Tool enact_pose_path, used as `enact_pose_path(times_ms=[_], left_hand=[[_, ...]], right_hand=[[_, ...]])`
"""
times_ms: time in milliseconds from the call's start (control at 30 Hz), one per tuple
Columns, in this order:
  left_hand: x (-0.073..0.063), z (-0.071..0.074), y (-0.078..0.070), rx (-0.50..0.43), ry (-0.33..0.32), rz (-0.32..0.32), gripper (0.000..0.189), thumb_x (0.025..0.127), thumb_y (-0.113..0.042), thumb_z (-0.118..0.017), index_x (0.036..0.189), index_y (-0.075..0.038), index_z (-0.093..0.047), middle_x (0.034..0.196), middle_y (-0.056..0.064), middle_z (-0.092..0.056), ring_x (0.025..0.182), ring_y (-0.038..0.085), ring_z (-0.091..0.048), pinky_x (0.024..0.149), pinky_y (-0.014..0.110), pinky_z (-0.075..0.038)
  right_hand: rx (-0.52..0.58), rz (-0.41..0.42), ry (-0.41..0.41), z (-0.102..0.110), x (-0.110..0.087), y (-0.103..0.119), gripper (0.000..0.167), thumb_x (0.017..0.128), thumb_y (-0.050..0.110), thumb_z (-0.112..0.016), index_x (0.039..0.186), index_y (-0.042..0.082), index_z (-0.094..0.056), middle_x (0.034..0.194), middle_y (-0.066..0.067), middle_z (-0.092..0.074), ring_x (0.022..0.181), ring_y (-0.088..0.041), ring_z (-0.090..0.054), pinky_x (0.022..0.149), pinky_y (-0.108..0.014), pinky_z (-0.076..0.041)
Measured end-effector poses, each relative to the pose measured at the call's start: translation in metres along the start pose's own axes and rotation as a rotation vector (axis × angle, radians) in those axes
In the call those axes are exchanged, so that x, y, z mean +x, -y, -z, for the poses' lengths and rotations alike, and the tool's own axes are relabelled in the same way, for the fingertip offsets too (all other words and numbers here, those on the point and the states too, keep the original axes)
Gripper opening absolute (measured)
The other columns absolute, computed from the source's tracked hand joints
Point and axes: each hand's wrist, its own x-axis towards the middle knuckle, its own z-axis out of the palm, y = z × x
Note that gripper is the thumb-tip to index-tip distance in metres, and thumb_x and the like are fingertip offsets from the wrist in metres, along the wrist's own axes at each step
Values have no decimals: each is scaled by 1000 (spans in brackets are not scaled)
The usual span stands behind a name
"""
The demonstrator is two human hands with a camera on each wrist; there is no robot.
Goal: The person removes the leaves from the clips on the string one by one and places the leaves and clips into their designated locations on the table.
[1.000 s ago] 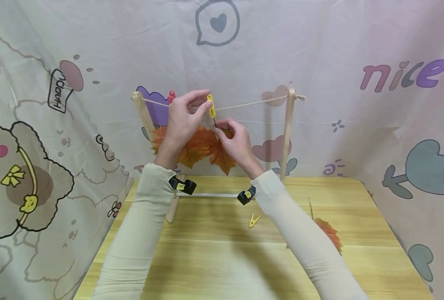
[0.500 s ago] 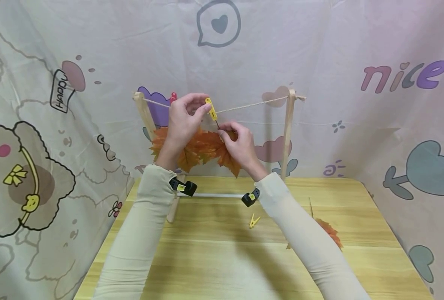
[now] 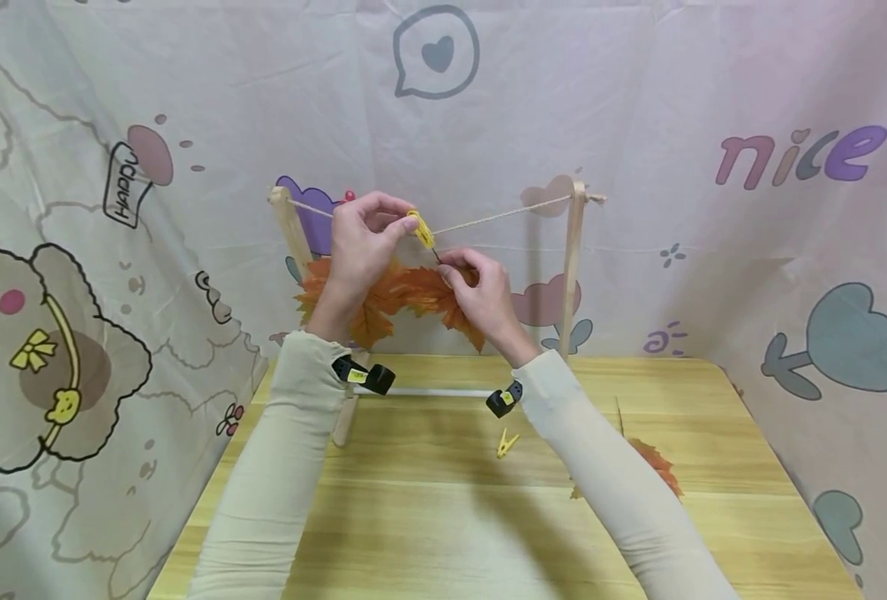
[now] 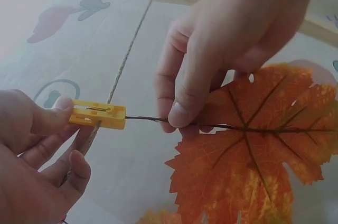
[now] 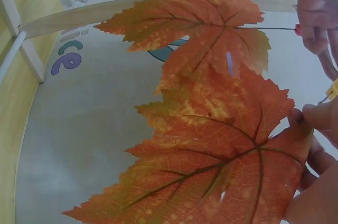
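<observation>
My left hand [image 3: 361, 242] pinches a yellow clothespin [image 4: 97, 114] by its handle end, thumb on top, at the string [image 4: 127, 52]. The string meets the clothespin, and its nose is at the end of a dark leaf stem [image 4: 142, 118]. My right hand [image 3: 481, 287] pinches that stem near the base of an orange maple leaf [image 5: 211, 155], which hangs below the string. Behind it, a second orange maple leaf [image 5: 200, 28] hangs by its stem from a red clothespin [image 3: 349, 197], mostly hidden by my left hand in the head view.
The string spans two wooden posts [image 3: 573, 267], joined low down by a white rod [image 3: 428, 392]. Another yellow clothespin [image 3: 507, 443] lies on the wooden table [image 3: 413, 517]. Farther right, another orange leaf [image 3: 657, 467] is partly hidden by my right sleeve.
Both hands have moved slightly down, my right one also a little to the right. The pinched clothespin has tilted more and the string dips lower; the leaf's tip has shifted right.
</observation>
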Motion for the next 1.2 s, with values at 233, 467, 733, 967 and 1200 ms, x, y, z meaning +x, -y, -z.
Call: enact_pose_path(times_ms=[233,467,733,967,1200], left_hand=[[1,-2,-1,-55,-56,13,5,89,-1,-78,92,2,-77,94,16,-75,86,20,-74,86,32,-59],[2,0,-9,-157,-87,9,7,88,-1,-80,92,4,-77,94,14,-75,83,18,-72,80,26,-59],[0,3,-6,-284,-163,32,7,88,-2,-81,93,-1,-77,91,9,-75,77,19,-68,57,23,-46],[-3,5,-9,-350,-217,-2,10,87,-1,-81,96,-1,-77,92,8,-75,79,18,-71,57,23,-48],[-13,5,-12,-360,-169,-4,17,89,-4,-79,105,-1,-75,101,11,-75,88,20,-72,65,24,-53]], right_hand=[[-19,-5,5,4,-2,-2,14,99,11,-70,106,0,-75,100,-6,-75,87,-17,-66,78,-28,-56],[-21,-16,9,7,-6,-6,11,98,9,-70,103,0,-76,98,-7,-75,87,-17,-66,77,-28,-54],[-8,-8,15,9,-11,-12,10,98,8,-69,102,0,-75,97,-8,-75,84,-19,-65,72,-28,-53],[-39,-8,16,10,-19,-18,9,98,8,-70,102,1,-75,98,-8,-75,84,-18,-65,73,-26,-53],[-46,7,4,17,-29,-18,9,97,8,-71,102,1,-75,99,-6,-75,86,-17,-66,76,-30,-53]])
